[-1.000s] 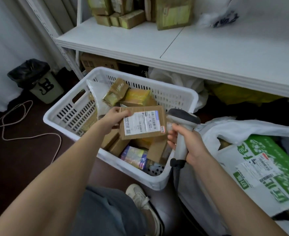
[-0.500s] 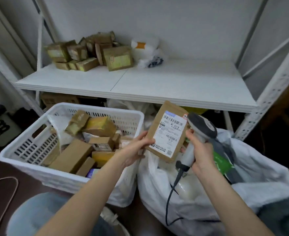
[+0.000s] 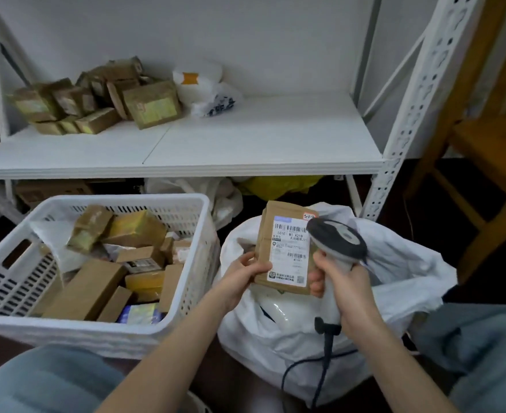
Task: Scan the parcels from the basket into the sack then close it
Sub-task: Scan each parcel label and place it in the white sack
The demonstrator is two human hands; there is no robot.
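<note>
My left hand grips the lower left edge of a brown cardboard parcel with a white barcode label, held upright above the open white sack. My right hand grips the handle of a grey barcode scanner, its head right beside the parcel's label at the upper right. The scanner's dark cable hangs down over the sack's front. A white slatted basket stands on the floor at the left and holds several brown and yellow parcels.
A white metal shelf spans the back, with several stacked cardboard boxes and a white bag on it. Bags and boxes lie under it. A wooden chair stands at the right. My knees frame the bottom.
The parcel left the basket and came right, over the sack, turning upright. The scanner moved with it and stays at the label. My view swung right and up.
</note>
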